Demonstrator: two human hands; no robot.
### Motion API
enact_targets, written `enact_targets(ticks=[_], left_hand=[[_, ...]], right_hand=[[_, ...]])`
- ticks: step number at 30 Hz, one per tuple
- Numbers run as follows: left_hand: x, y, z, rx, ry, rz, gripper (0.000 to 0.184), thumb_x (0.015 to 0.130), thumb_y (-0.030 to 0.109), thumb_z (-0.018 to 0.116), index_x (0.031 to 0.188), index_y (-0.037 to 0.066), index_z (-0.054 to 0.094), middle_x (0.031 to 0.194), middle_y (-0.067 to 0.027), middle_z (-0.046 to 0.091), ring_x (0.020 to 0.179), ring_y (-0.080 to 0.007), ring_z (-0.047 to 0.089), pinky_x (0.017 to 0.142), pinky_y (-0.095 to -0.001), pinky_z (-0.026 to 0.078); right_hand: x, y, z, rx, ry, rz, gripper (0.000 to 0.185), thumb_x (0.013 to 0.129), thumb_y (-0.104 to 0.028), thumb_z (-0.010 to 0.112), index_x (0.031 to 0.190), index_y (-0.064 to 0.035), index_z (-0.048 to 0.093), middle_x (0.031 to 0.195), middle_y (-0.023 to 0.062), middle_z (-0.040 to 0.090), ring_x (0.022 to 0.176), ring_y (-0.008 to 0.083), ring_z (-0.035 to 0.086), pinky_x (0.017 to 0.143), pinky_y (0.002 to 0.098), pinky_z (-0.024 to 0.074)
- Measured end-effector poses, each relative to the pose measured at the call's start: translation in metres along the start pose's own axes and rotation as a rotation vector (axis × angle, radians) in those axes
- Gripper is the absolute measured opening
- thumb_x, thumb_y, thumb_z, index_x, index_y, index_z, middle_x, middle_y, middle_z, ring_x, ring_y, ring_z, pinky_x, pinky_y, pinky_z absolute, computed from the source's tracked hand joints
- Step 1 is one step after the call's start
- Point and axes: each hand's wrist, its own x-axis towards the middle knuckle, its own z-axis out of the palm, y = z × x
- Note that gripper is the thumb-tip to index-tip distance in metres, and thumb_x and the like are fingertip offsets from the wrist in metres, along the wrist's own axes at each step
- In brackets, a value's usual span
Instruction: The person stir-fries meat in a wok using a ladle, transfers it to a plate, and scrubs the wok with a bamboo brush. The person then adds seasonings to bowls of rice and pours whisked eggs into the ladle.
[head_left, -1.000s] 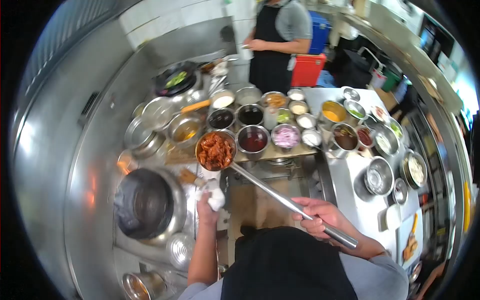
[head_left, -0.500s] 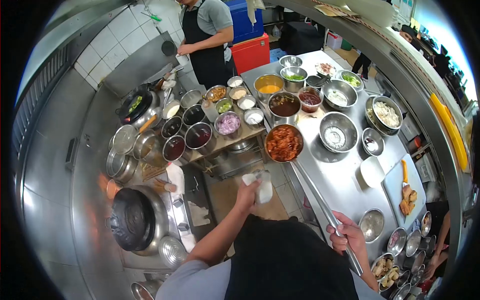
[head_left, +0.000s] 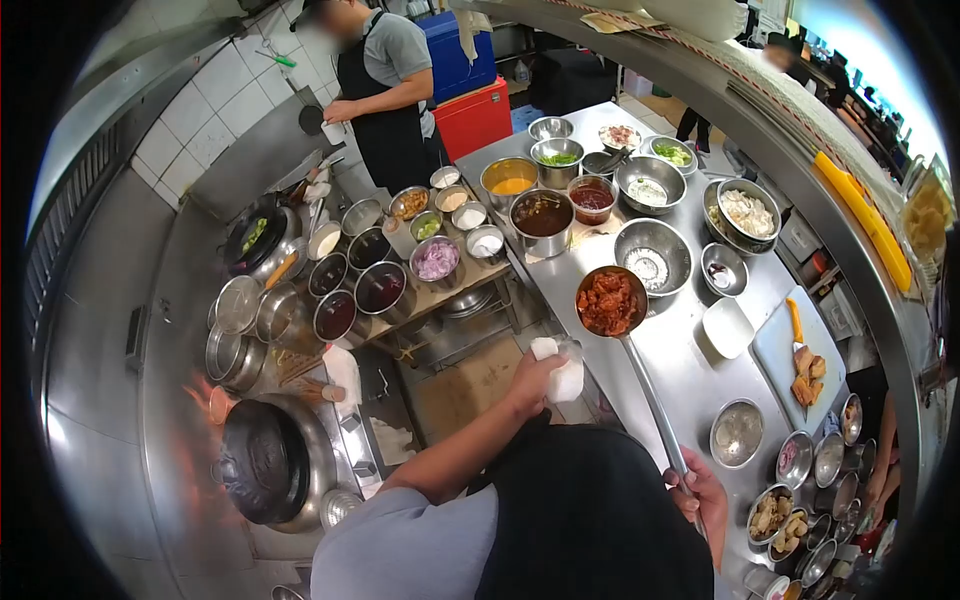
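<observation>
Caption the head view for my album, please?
Right hand holding a long-handled round metal ladle of chunky red-brown food; left hand gripping a white cloth-like bundle.

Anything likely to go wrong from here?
Spill: the long-handled silver metal ladle carries a heap of chunky red-sauced food, and only the right hand holds it, near the handle's far end; a wrist twist could tip it.
Bump: it looks close to a round silver metal bowl and might knock it; the gap is unclear.
Backup: the left hand holds a bunched white cloth, so may be slow to help.
</observation>
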Motion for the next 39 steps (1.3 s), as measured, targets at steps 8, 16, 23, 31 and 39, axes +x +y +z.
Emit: enact_targets(ticks=[8, 16, 23, 31, 39], left_hand=[[0.026, 0.001, -0.008, -0.013, -0.092, -0.028, 0.037, 0.097, 0.006, 0.067, 0.132, 0.002, 0.055, 0.119, -0.0129, 0.069, 0.106, -0.0273, 0.072, 0.091, -0.0438, 0.061], [0.043, -0.001, -0.014, 0.038, -0.150, -0.073, 0.029, 0.095, 0.005, 0.067, 0.123, 0.003, 0.060, 0.109, -0.0094, 0.070, 0.096, -0.0238, 0.071, 0.083, -0.0410, 0.062], [0.047, 0.014, 0.011, 0.101, -0.306, -0.197, 0.037, 0.100, 0.004, 0.060, 0.136, -0.001, 0.056, 0.123, -0.0148, 0.068, 0.110, -0.0291, 0.071, 0.095, -0.0429, 0.060], [0.059, 0.005, 0.034, 0.143, -0.376, -0.275, 0.044, 0.096, 0.004, 0.066, 0.138, 0.001, 0.054, 0.125, -0.0123, 0.065, 0.111, -0.0278, 0.068, 0.093, -0.0424, 0.059], [0.055, 0.005, 0.052, 0.176, -0.456, -0.305, 0.046, 0.096, 0.004, 0.065, 0.141, 0.000, 0.052, 0.127, -0.0124, 0.064, 0.114, -0.0275, 0.067, 0.096, -0.0411, 0.058]], right_hand=[[-0.001, 0.026, 0.014, 0.023, 0.059, -0.093, 0.064, 0.097, -0.005, 0.064, 0.156, 0.0006, 0.039, 0.105, 0.0204, 0.059, 0.051, 0.0067, 0.046, 0.040, 0.0186, 0.0405], [0.008, 0.051, 0.019, -0.015, 0.077, -0.158, 0.062, 0.098, -0.009, 0.064, 0.155, -0.0023, 0.042, 0.103, 0.0167, 0.059, 0.051, 0.0060, 0.044, 0.038, 0.0188, 0.0330], [-0.002, 0.062, 0.049, 0.173, 0.144, -0.225, 0.059, 0.102, -0.005, 0.057, 0.158, -0.0052, 0.039, 0.107, 0.0139, 0.058, 0.057, 0.0062, 0.042, 0.044, 0.0183, 0.0343], [-0.009, 0.072, 0.037, 0.293, 0.175, -0.444, 0.052, 0.101, -0.003, 0.058, 0.151, -0.0042, 0.045, 0.107, 0.0175, 0.059, 0.054, 0.0073, 0.041, 0.042, 0.0199, 0.0366], [0.029, 0.025, 0.003, -0.026, 0.591, -0.667, 0.054, 0.096, 0.001, 0.060, 0.147, -0.0030, 0.042, 0.095, 0.0117, 0.064, 0.055, 0.0088, 0.046, 0.042, 0.0220, 0.0357]])
